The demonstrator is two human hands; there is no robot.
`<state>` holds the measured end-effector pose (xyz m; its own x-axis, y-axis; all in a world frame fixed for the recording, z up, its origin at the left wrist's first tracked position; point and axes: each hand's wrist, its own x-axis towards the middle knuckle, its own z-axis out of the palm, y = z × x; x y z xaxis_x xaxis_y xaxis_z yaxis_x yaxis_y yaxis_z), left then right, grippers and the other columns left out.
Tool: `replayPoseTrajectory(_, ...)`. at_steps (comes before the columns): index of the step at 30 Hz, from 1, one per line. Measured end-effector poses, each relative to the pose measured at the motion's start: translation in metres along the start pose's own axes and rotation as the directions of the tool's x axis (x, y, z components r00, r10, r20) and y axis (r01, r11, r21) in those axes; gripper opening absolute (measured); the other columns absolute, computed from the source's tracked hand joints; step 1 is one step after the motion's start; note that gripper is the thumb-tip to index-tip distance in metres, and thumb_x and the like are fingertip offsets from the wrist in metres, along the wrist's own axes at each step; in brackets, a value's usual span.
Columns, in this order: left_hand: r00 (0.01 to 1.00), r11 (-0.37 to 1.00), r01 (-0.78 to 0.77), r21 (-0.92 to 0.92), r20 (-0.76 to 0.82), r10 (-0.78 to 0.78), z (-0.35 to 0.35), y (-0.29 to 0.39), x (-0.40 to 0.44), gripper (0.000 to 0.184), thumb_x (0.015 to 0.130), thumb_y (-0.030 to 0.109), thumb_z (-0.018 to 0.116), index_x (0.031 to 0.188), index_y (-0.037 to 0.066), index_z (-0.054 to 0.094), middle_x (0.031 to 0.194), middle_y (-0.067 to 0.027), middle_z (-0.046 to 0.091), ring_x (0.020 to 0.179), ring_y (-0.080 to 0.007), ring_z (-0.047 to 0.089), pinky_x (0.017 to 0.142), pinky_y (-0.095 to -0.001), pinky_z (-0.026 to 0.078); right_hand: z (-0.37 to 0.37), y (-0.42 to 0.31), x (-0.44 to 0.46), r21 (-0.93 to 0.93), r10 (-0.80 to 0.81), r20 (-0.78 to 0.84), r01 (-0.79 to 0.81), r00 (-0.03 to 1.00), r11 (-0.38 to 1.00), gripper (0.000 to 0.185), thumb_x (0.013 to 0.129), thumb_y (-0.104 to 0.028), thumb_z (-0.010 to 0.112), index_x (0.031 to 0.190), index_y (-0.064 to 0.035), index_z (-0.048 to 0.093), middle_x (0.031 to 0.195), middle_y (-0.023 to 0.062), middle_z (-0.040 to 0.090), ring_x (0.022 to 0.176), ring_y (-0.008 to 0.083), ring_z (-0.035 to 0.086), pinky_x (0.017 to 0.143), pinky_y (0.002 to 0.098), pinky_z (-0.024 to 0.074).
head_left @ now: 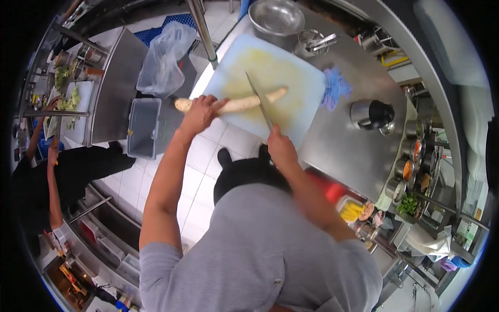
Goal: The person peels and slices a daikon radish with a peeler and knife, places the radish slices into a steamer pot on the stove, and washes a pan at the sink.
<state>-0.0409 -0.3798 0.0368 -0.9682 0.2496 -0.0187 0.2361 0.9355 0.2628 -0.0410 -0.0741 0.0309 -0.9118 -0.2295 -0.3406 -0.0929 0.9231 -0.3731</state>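
Observation:
A long, pale, root-like food piece (239,105) lies across the near part of the white cutting board (306,73), its left end sticking out past the board's edge. My left hand (201,114) presses down on it near that end, fingers curled round it. My right hand (282,145) grips the handle of a knife (256,91). The blade crosses the pale piece toward its right end. A shorter pale section (277,94) lies right of the blade at a slight angle; whether it is fully severed I cannot tell. Yellowish stains mark the board.
Behind the board stand a metal colander (276,18) and a metal container with utensils (312,44). A blue glove (336,87) and a steel jug (371,114) are to the right. A grey bin (144,127) stands left. Another person's arm (53,182) is at far left.

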Motion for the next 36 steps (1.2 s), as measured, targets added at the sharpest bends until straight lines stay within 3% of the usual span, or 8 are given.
replayPoseTrajectory(6, 0.979, 0.966, 0.074, -0.247, -0.166, -0.118, 0.003, -0.001, -0.034, 0.057, 0.085, 0.015, 0.074, 0.138, 0.017, 0.053, 0.119, -0.0096, 0.063, 0.108, -0.0371, 0.057, 0.093, -0.0481, 0.045, -0.030, -0.008, 0.000, 0.119, -0.045, 0.000, 0.044, 0.999, 0.992, 0.030, 0.104, -0.029, 0.047, 0.117, -0.0021, 0.045, 0.093, 0.0292, 0.068, 0.089, 0.0501, 0.066, 0.078, 0.0587, 0.0526)
replayPoseTrajectory(10, 0.871, 0.862, 0.150, -0.485, -0.348, -0.348, -0.005, 0.009, -0.094, 0.057, 0.085, 0.009, 0.075, 0.136, 0.010, 0.052, 0.121, -0.0116, 0.064, 0.109, -0.0346, 0.062, 0.095, -0.0463, 0.049, -0.030, 0.030, 0.008, 0.193, -0.024, -0.384, 0.106, 0.923, 0.975, 0.026, 0.102, -0.023, 0.054, 0.116, -0.0025, 0.047, 0.095, 0.0289, 0.065, 0.086, 0.0492, 0.066, 0.075, 0.0574, 0.0526)
replayPoseTrajectory(16, 0.565, 0.228, -0.107, -0.968, -0.249, -0.787, 0.000, 0.011, -0.170, 0.056, 0.079, -0.008, 0.070, 0.129, -0.001, 0.048, 0.124, -0.0145, 0.063, 0.116, -0.0225, 0.062, 0.101, -0.0379, 0.051, -0.020, 0.119, 0.060, -0.136, -0.032, -0.505, -0.044, 0.863, 0.990, 0.030, 0.096, -0.020, 0.060, 0.120, -0.0035, 0.052, 0.104, 0.0287, 0.059, 0.096, 0.0459, 0.061, 0.080, 0.0552, 0.0496)
replayPoseTrajectory(21, 0.528, 0.537, 0.243, -0.808, -0.354, -0.772, -0.013, 0.010, -0.214, 0.053, 0.073, -0.004, 0.075, 0.123, 0.003, 0.059, 0.117, -0.0104, 0.069, 0.103, -0.0205, 0.067, 0.089, -0.0335, 0.053, -0.038, 0.052, 0.049, -0.453, -0.101, -0.514, -0.170, 0.852, 0.875, 0.051, 0.093, -0.019, 0.062, 0.142, -0.0186, 0.049, 0.137, 0.0145, 0.050, 0.123, 0.0337, 0.050, 0.099, 0.0525, 0.0435)
replayPoseTrajectory(27, 0.493, 0.727, 0.162, -0.667, -0.583, -0.645, -0.054, 0.015, -0.239, 0.066, 0.063, -0.006, 0.077, 0.125, 0.008, 0.060, 0.122, -0.0108, 0.068, 0.120, -0.0354, 0.063, 0.101, -0.0414, 0.049, -0.028, 0.029, 0.087, -0.620, -0.621, -0.249, 0.370, 0.743, 0.692, 0.050, 0.090, -0.016, 0.065, 0.139, -0.0178, 0.055, 0.138, 0.0144, 0.053, 0.131, 0.0301, 0.047, 0.105, 0.0493, 0.0393)
replayPoseTrajectory(31, 0.390, 0.627, 0.180, -0.758, -0.530, -0.753, -0.050, 0.007, -0.277, 0.066, 0.065, -0.006, 0.076, 0.128, 0.006, 0.059, 0.123, -0.0111, 0.068, 0.118, -0.0289, 0.065, 0.105, -0.0373, 0.047, -0.048, 0.008, 0.104, -0.480, -0.554, -0.091, 0.452, 0.827, 0.752, 0.042, 0.094, -0.014, 0.062, 0.136, -0.0115, 0.056, 0.130, 0.0174, 0.057, 0.124, 0.0295, 0.053, 0.103, 0.0445, 0.0427)
replayPoseTrajectory(33, 0.263, 0.568, 0.128, -0.813, -0.524, -0.810, -0.046, 0.001, -0.301, 0.057, 0.070, -0.009, 0.069, 0.125, 0.001, 0.059, 0.121, -0.0106, 0.068, 0.118, -0.0259, 0.064, 0.105, -0.0380, 0.046, -0.051, -0.010, 0.119, 0.104, -0.499, -0.463, 0.605, 0.732, 0.790, 0.034, 0.101, -0.017, 0.056, 0.132, -0.0025, 0.055, 0.121, 0.0182, 0.060, 0.109, 0.0281, 0.060, 0.096, 0.0394, 0.0482)
replayPoseTrajectory(36, 0.029, 0.418, -0.142, -0.897, -0.426, -0.904, -0.057, -0.003, -0.339, 0.051, 0.071, -0.012, 0.058, 0.120, 0.000, 0.058, 0.120, -0.0106, 0.064, 0.122, -0.0274, 0.060, 0.108, -0.0399, 0.044, -0.102, -0.152, 0.050, 0.081, -0.473, -0.770, 0.801, 0.428, 0.593, 0.036, 0.104, -0.022, 0.054, 0.129, 0.0043, 0.053, 0.116, 0.0166, 0.060, 0.096, 0.0257, 0.061, 0.089, 0.0372, 0.0513)
